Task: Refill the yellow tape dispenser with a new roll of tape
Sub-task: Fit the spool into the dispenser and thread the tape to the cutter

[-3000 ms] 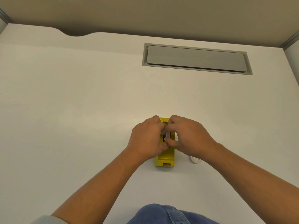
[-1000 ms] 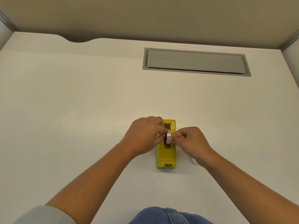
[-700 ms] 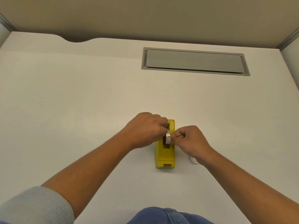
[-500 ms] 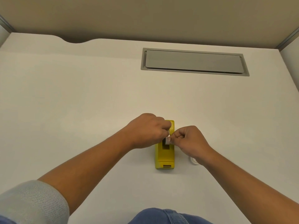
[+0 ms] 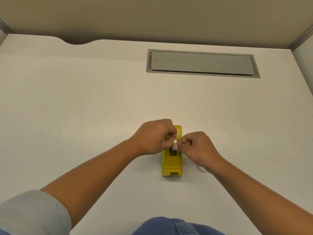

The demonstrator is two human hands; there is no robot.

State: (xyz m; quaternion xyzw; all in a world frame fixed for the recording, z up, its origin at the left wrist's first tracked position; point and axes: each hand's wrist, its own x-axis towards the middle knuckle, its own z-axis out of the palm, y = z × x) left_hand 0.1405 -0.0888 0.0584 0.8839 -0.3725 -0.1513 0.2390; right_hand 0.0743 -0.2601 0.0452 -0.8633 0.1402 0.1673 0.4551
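Note:
The yellow tape dispenser [image 5: 171,163] lies lengthwise on the white desk [image 5: 84,107], its dark slot facing up. A small tape roll [image 5: 175,145] stands on edge just above that slot. My left hand [image 5: 154,137] pinches the roll from the left, and my right hand [image 5: 196,146] pinches it from the right. Both hands meet over the dispenser's middle. The far end of the dispenser shows behind my left fingers. Most of the roll is hidden between my fingers.
A small white ring-shaped object [image 5: 202,169] lies on the desk just right of the dispenser, half hidden under my right wrist. A grey cable hatch [image 5: 201,63] is set into the desk at the back. A partition wall [image 5: 152,17] closes off the far edge.
Three seconds ago both hands covered the dispenser's top. Since then they have drawn back slightly, and the tape roll now shows between my fingertips over the slot. The dispenser has stayed in place.

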